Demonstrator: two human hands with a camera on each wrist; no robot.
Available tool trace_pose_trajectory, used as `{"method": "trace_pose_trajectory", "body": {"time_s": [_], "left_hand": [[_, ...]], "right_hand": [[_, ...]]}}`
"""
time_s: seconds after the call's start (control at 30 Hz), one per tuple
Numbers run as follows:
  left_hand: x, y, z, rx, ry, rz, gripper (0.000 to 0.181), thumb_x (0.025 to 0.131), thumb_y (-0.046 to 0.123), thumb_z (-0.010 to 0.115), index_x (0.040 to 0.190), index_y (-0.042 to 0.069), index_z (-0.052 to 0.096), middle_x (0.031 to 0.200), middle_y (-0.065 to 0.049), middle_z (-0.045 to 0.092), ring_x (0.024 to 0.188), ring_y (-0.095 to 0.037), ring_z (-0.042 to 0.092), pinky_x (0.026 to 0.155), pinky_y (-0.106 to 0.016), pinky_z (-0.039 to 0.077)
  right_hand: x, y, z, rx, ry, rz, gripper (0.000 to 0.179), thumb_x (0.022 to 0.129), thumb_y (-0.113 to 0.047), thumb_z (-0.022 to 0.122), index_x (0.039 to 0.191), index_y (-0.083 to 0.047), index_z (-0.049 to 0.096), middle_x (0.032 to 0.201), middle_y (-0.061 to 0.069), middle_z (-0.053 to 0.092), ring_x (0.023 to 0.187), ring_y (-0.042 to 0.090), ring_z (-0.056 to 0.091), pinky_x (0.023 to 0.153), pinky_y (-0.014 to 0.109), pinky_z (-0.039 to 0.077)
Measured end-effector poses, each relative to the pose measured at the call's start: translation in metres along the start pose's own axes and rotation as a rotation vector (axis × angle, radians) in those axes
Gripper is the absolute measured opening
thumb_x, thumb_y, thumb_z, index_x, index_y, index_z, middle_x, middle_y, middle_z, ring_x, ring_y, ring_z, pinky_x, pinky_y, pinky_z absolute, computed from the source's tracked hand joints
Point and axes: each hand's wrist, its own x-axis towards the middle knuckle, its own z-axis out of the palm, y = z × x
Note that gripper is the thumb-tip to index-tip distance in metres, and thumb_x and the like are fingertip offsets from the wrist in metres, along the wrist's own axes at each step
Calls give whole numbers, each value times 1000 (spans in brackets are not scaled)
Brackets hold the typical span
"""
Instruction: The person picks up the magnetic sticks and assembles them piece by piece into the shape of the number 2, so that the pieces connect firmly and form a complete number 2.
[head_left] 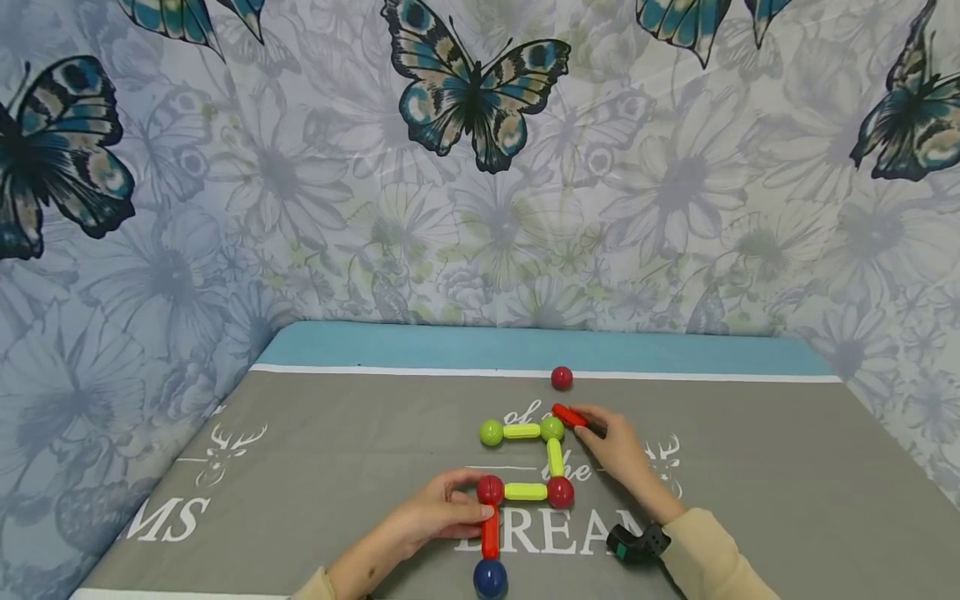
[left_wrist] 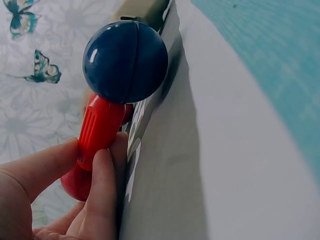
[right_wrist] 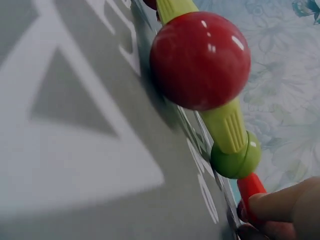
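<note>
A chain of toy balls and rods lies on the mat. My left hand point(head_left: 431, 518) pinches the red rod point(head_left: 490, 535) between the left red ball point(head_left: 491, 490) and a blue ball point(head_left: 490, 578); the left wrist view shows thumb and fingers around this rod point(left_wrist: 102, 125). From that red ball a yellow-green rod point(head_left: 526, 492) runs to another red ball point(head_left: 560, 492), then a second such rod point(head_left: 555, 457) reaches a green ball point(head_left: 552, 428). Beside this green ball my right hand point(head_left: 618, 446) pinches a loose-ended red rod point(head_left: 568, 415), its tip right at the ball.
A third yellow-green rod point(head_left: 522, 431) ends in another green ball point(head_left: 491, 432). One separate red ball point(head_left: 562, 378) sits near the mat's far white stripe. Behind the grey mat point(head_left: 337, 433) hangs a butterfly-print cloth point(head_left: 300, 208). A black band point(head_left: 637, 544) is at my right wrist.
</note>
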Motion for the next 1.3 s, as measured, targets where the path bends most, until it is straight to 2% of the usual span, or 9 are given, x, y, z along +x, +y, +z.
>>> {"method": "trace_pose_trajectory", "body": {"time_s": [0.27, 0.4, 0.47, 0.57, 0.73, 0.83, 0.9, 1.1, 1.3], "left_hand": [[1, -1, -1, -30, -14, 8, 51, 84, 4, 68, 129, -4, 47, 91, -16, 68, 82, -24, 67, 72, -34, 53], [1, -2, -2, -44, -20, 12, 51, 84, 6, 69, 129, -5, 47, 92, -16, 68, 83, -24, 67, 73, -35, 53], [1, -2, -3, -45, -17, 10, 51, 85, 7, 69, 129, -4, 47, 92, -15, 68, 83, -24, 66, 73, -34, 53], [2, -1, -3, -49, -11, 6, 52, 85, 8, 69, 130, -4, 46, 92, -15, 68, 82, -23, 66, 73, -34, 53], [3, -1, -3, -55, -9, -3, 54, 85, 9, 69, 131, -4, 45, 93, -15, 68, 83, -23, 66, 73, -34, 53], [3, -1, -3, -55, -1, -4, 55, 86, 8, 68, 132, -5, 43, 93, -14, 68, 83, -23, 66, 74, -34, 53], [3, -1, -3, -55, 6, -5, 54, 86, 7, 68, 133, -5, 42, 93, -13, 67, 83, -22, 66, 74, -34, 53], [4, 0, -2, -56, 5, -6, 55, 87, 7, 67, 133, -6, 41, 93, -13, 67, 84, -22, 66, 74, -35, 53], [4, 1, -2, -54, 6, -9, 55, 87, 8, 67, 133, -7, 40, 91, -12, 67, 82, -21, 66, 74, -35, 53]], "right_hand": [[-14, -22, -24, 216, -5, 43, 32, 84, 5, 65, 116, 4, 61, 109, 21, 62, 96, 29, 63, 80, 29, 50], [-30, -39, -32, 397, -123, 114, 35, 86, -1, 65, 119, 5, 59, 111, 21, 62, 97, 29, 63, 81, 30, 50], [-39, -47, -34, 491, -209, 181, 37, 87, -6, 66, 122, 4, 57, 111, 20, 62, 97, 29, 63, 83, 31, 49], [-54, -55, -34, 575, -356, 220, 40, 88, -10, 65, 123, 5, 55, 112, 20, 62, 98, 28, 62, 83, 31, 49], [-77, -55, -24, 661, -610, 182, 34, 90, -5, 61, 121, 8, 55, 107, 22, 63, 96, 29, 63, 79, 28, 51], [-86, -52, -18, 691, -706, 203, 29, 90, -4, 61, 118, 4, 59, 102, 19, 65, 92, 26, 63, 78, 26, 50], [-89, -51, -14, 694, -747, 204, 28, 89, -5, 62, 116, 2, 61, 100, 17, 66, 91, 23, 64, 78, 24, 50], [-93, -50, -6, 708, -805, 117, 28, 89, -4, 61, 116, 4, 61, 97, 15, 68, 91, 21, 65, 80, 25, 49], [-95, -56, -3, 760, -830, 188, 27, 90, -4, 61, 116, 4, 61, 99, 17, 67, 93, 24, 64, 82, 26, 49]]}}
